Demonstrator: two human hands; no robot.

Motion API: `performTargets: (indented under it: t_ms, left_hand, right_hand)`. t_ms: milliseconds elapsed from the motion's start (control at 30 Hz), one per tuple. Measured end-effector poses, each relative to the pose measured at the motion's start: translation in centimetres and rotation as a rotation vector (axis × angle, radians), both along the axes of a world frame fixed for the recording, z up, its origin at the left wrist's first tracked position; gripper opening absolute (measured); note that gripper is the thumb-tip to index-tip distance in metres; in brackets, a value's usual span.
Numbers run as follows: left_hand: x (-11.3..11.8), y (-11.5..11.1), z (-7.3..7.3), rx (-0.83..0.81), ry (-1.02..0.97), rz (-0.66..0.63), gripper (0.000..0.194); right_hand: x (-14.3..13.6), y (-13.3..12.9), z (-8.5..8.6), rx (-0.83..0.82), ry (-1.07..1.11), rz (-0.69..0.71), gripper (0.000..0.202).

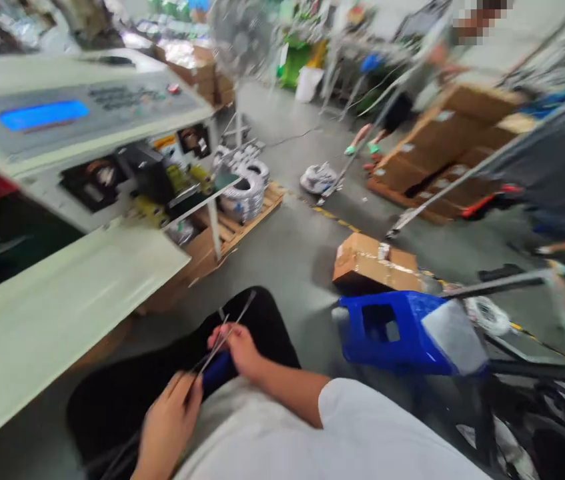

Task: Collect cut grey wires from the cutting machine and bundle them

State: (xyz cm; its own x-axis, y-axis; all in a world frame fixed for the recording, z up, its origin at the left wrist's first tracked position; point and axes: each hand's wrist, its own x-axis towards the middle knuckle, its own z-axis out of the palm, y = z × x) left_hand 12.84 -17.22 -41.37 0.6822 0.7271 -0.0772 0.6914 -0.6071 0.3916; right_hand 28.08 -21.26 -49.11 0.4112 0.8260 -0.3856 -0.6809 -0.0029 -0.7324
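At the upper left stands 1 pale machine point(127, 90) with 1 lit blue display point(45, 115) and 1 red button point(174, 89); below it, 1 pale, smooth worktop point(72, 313) slants across the left of the frame.

At the lower left, the left hand point(169, 410) is closed narrowly, thumb against fingers, on the thin cables point(225, 339). These lie at the lower centre, between the 2 hands and above the black-clad lap point(262, 313). They look slim and greyish, darker near the left hand, with at least 2 strands crossing and their tips pointing up; blur hides the exact count. The right hand point(242, 347), just right of the left hand, holds the same strands with its fingers curled.

At the upper centre are 1 standing fan point(242, 33) and, below it, 1 wooden pallet point(257, 223) bearing at least 2 ring-shaped grey coils point(245, 193). Right of these, 1 pale coil point(319, 180) lies on the floor point(282, 257).

Right of centre, 1 taped cardboard box point(375, 263) sits just above 1 glossy blue plastic piece point(402, 333) with a rectangular opening. At the upper right, 1 person point(405, 93) is beside stacked brown cartons point(437, 143); a 2nd person point(562, 180) shows in part at the right edge.
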Motion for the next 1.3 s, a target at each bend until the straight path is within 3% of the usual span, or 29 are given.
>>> performTargets:
  t_ms: [100, 233, 433, 600, 800, 867, 967, 1033, 1067, 1167, 1300]
  left_hand:
    - [-2.1, -1.8, -1.9, -0.059, 0.045, 0.052, 0.033]
    - [-2.6, -1.8, -3.2, -0.017, 0.082, 0.045, 0.037]
    - [-3.2, -1.7, -2.6, -0.002, 0.179, -0.126, 0.034]
    - [-5.3, -1.4, -2.0, -0.148, 0.25, -0.229, 0.03]
    - [-7.1, -0.8, -1.2, -0.193, 0.235, -0.17, 0.025]
    - [-6.3, 0.2, -1.1, -0.174, 0.107, -0.107, 0.025]
    - [-3.2, 2.7, -0.8, -0.147, -0.172, -0.014, 0.051]
    - [-0.4, 4.5, -0.3, -0.106, -0.234, -0.04, 0.067]
    - [1.0, 5.2, 0.1, -0.081, -0.218, -0.083, 0.067]
    - [3.8, 6.3, 1.2, -0.01, -0.081, -0.265, 0.034]
    - [4.4, 5.7, 1.5, 0.103, 0.124, -0.438, 0.045]
  right_hand:
    - [-0.2, 0.5, 0.4, -0.006, 0.048, -0.034, 0.039]
    - [-0.8, 0.6, -0.2, 0.009, 0.155, -0.059, 0.034]
    - [-0.3, 1.1, -0.6, -0.039, 0.154, -0.103, 0.037]
    - [1.0, 1.8, -0.7, -0.044, 0.162, -0.107, 0.037]
    - [0.6, 2.1, -0.5, 0.062, 0.049, -0.061, 0.034]
    - [0.3, 1.6, -0.3, 0.079, -0.029, 0.018, 0.037]
    - [-0.1, 0.3, 0.6, 0.105, -0.235, 0.244, 0.04]
    - [0.0, -0.6, 1.6, 0.155, -0.392, 0.432, 0.037]
    - [0.2, -0.9, 2.2, 0.185, -0.458, 0.509, 0.036]
    - [1.2, -1.5, 3.8, 0.249, -0.58, 0.661, 0.035]
    - [2.5, -1.2, 4.3, 0.288, -0.618, 0.796, 0.038]
